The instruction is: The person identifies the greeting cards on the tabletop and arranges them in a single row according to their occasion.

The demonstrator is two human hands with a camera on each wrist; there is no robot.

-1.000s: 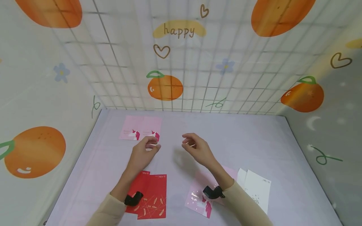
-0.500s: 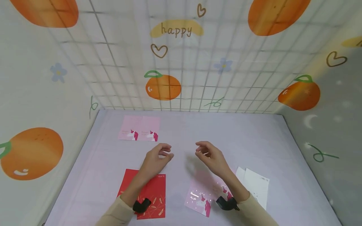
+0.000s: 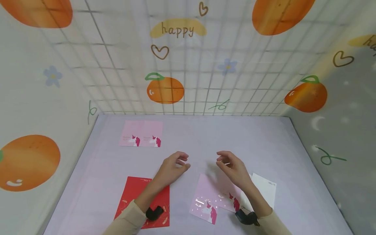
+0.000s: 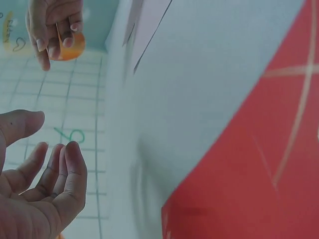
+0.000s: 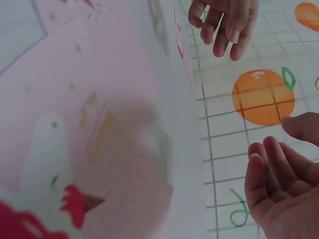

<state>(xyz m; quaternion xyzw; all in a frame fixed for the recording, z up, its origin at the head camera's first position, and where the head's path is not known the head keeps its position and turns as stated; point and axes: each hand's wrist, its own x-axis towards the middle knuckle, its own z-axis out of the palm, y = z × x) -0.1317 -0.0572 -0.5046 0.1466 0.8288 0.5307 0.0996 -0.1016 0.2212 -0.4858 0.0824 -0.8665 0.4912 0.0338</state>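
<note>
My left hand [image 3: 173, 168] hovers over the table with loosely curved fingers, holding nothing. Its forearm passes over the red cards [image 3: 132, 191], which lie overlapped at the front left and are partly hidden. To the right, my right hand [image 3: 234, 168] is also raised and bare, fingers softly bent, casting a shadow on the pink unicorn cards [image 3: 202, 189]. White cards [image 3: 265, 189] lie partly behind that forearm. In the left wrist view, a red card [image 4: 264, 164] fills the lower right; in the right wrist view, a pink card [image 5: 55, 74] shows close up.
Two pink unicorn cards [image 3: 132, 129] lie side by side at the back left of the pale table [image 3: 199, 133]. A cloth wall [image 3: 199, 71] printed with oranges and a grid rises along the back, and similar walls close in both sides.
Both hands have drifted right and slightly toward the front, away from the back-left pink cards, and have moved a little further apart. The head view has turned slightly right. The cards stay put.
</note>
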